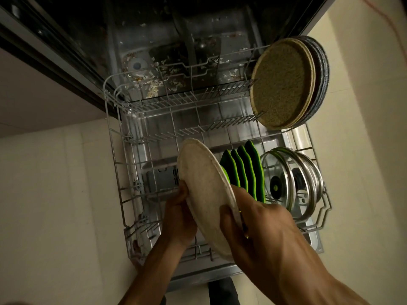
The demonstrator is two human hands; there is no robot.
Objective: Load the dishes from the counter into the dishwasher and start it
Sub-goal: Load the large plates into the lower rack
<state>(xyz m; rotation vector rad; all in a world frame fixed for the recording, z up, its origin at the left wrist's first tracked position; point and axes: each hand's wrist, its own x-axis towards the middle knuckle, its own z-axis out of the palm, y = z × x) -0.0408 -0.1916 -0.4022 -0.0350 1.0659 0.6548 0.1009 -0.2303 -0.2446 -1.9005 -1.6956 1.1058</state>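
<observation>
While both hands hold it over the pulled-out rack, a pale speckled plate stands on edge, tilted, its face turned to the left. The left hand grips the plate's left rim, with the thumb curled up against the face near the edge; its fingers go behind the plate and cannot be seen. The right hand grips the right rim, thumb wrapped over the front and fingers curled round the back. The plate is above the front half of the rack, just left of a row of green plates that stand upright in the tines; I cannot tell whether it touches them or has yet settled between any tines. Right of the green plates, glass lids with steel rims lean in the rack's right front corner. At the rack's far right corner a stack of round plates stands on edge, tan ones in front and dark grey ones behind. A grey cutlery basket sits in the rack just left of the held plate, partly hidden by it. Beyond the rack, the dishwasher tub is open, and its floor is littered with pale food scraps. Pale floor tiles lie on either side.
</observation>
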